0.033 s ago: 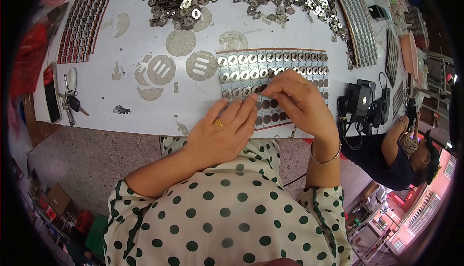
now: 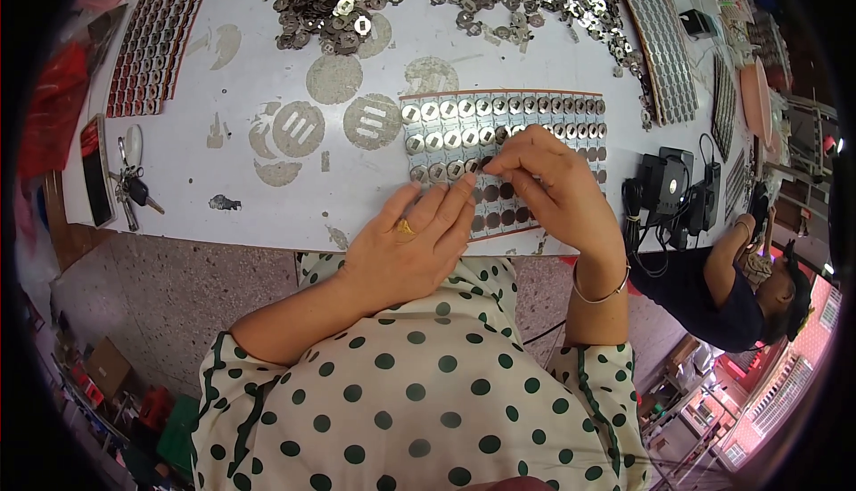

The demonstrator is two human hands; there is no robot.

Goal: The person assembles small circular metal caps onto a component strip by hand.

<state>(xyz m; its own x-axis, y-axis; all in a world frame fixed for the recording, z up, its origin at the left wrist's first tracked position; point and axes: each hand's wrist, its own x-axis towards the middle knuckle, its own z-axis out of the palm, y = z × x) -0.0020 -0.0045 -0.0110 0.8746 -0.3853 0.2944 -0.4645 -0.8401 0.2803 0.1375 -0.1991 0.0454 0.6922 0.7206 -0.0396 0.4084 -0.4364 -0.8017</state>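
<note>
A panel of small boards [image 2: 455, 132] lies near the table's front edge, set with rows of round metal pieces with square cut-outs. Toward its near side, the dark round spots carry no metal piece. My left hand [image 2: 406, 237] rests over the panel's near left part, fingers stretched out flat, a yellow ring on one finger. Over the panel's middle, my right hand [image 2: 557, 189] is closed in a pinch, its fingertips beside the left fingertips. Whatever sits between thumb and forefinger is too small and hidden to name.
A large heap of loose metal pieces [image 2: 334, 0] lies at the back. Filled panels stand at far left [image 2: 165, 36] and right [image 2: 655, 45]. Black power adapters [image 2: 664, 183] with cables lie right, keys [image 2: 134, 183] left. Another person [image 2: 731, 299] is at the right.
</note>
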